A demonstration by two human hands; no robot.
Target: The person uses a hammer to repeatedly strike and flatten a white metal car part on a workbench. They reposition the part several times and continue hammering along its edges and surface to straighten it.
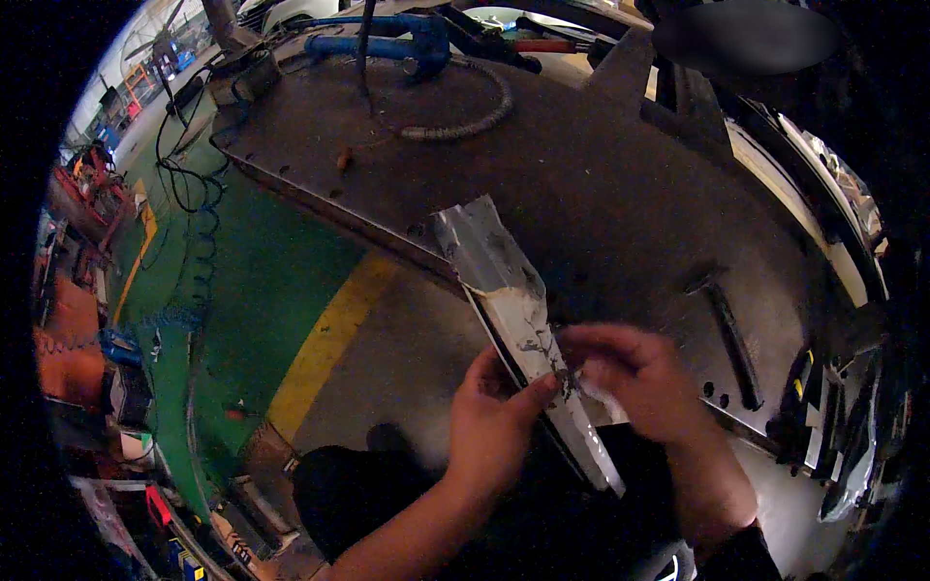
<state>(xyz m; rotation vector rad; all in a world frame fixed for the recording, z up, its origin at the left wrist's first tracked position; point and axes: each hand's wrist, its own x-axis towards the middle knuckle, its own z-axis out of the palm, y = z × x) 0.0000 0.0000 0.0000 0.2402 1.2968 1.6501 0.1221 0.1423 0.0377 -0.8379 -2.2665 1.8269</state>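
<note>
My left hand (489,416) is closed round a long, tapering strip of bent sheet metal (516,315), its thumb pressed on the upper face. The strip tilts away from me, its wide grey end far and its narrow end close to my lap. Pale, torn and flaking coating covers its middle. At the strip's right edge, the curled fingers of my right hand (635,373) meet beside my left thumb. Something whitish shows under them, too hidden to name. A hammer (731,334) with a dark handle lies on the brown metal table (591,184) to the right.
A blue pump-like tool (417,48) and a ribbed hose (465,128) rest at the table's far side. Left of the table, a coiled blue air hose (205,237) hangs over the green floor (262,281) with its yellow stripe. Long panels (823,213) line the right.
</note>
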